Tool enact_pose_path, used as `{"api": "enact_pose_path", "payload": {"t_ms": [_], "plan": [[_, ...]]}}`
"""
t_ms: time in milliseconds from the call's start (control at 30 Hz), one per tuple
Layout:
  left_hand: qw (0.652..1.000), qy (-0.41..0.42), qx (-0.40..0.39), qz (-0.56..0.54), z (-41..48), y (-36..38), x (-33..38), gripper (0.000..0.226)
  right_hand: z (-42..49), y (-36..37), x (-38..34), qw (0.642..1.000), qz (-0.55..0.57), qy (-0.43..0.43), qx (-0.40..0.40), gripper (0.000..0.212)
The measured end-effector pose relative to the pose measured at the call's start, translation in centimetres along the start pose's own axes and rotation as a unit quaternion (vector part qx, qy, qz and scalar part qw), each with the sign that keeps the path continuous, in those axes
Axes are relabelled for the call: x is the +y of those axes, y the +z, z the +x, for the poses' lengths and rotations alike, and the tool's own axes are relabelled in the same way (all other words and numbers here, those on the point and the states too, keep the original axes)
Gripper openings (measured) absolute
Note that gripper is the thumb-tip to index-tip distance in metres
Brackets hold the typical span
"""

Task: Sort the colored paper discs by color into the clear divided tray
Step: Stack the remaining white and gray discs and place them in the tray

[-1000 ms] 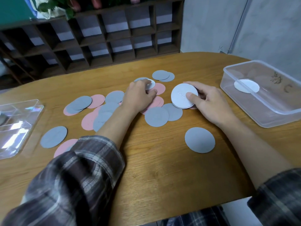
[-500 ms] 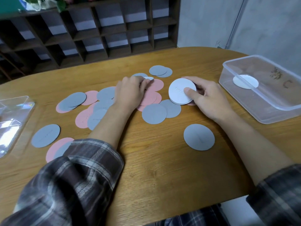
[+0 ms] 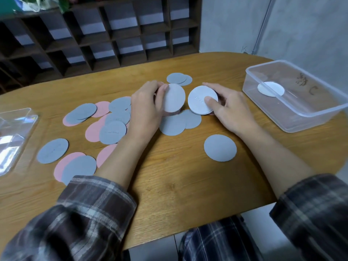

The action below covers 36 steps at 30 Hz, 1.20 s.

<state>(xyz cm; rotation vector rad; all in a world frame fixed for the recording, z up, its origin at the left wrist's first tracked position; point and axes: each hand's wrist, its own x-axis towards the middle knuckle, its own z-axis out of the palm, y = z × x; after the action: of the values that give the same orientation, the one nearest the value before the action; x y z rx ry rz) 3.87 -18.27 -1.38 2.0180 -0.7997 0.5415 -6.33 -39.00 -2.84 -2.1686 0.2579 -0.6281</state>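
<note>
Grey and pink paper discs [image 3: 113,131] lie scattered over the wooden table [image 3: 178,185], most of them left of centre. My left hand [image 3: 148,108] pinches one white disc [image 3: 175,100] and holds it tilted up above the pile. Beside it, my right hand [image 3: 227,108] grips a small stack of white discs [image 3: 201,102], thumb pressed on top. One grey disc [image 3: 220,147] lies alone near my right forearm. A pair of grey discs [image 3: 178,79] sits farther back. The clear divided tray [image 3: 13,132] is at the left edge.
A clear plastic tub [image 3: 293,110] stands at the right with one white disc [image 3: 271,89] inside. A dark wooden cubby shelf [image 3: 105,34] runs behind the table. The table's front edge curves just past my plaid sleeves.
My left hand has picked a white disc out of the pile and lifted it upright toward the stack in my right hand. The right hand has hardly moved.
</note>
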Motion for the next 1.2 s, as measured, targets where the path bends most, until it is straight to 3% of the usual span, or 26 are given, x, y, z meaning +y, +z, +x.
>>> {"api": "enact_pose_path", "payload": {"t_ms": [233,433,600,867,1033,1200], "plan": [[0.988,-0.070,-0.112,-0.083,-2.6,-0.1,1.9,0.013,-1.1,-0.2,-1.0,1.000,-0.016,-0.010,-0.024,0.047],[0.979,-0.118,-0.114,-0.119,-3.0,0.3,2.1,0.033,-1.6,0.0,-1.6,0.998,0.010,-0.007,-0.063,0.043],[0.985,-0.098,-0.103,-0.094,-3.0,0.2,2.3,0.022,-2.0,0.0,-2.2,0.997,-0.004,-0.011,-0.070,0.041],[0.982,-0.105,-0.102,-0.116,-3.0,0.2,2.8,0.014,-2.2,-0.1,-1.8,0.989,-0.109,-0.048,-0.091,0.056],[0.974,-0.125,-0.120,-0.143,-3.1,0.0,2.7,0.014,-3.4,-0.5,-2.2,0.990,-0.091,-0.063,-0.085,0.042],[0.974,-0.094,-0.134,-0.156,-3.2,-0.5,3.2,0.013,-4.3,-1.4,-2.7,0.995,-0.053,-0.049,-0.073,0.028]]}}
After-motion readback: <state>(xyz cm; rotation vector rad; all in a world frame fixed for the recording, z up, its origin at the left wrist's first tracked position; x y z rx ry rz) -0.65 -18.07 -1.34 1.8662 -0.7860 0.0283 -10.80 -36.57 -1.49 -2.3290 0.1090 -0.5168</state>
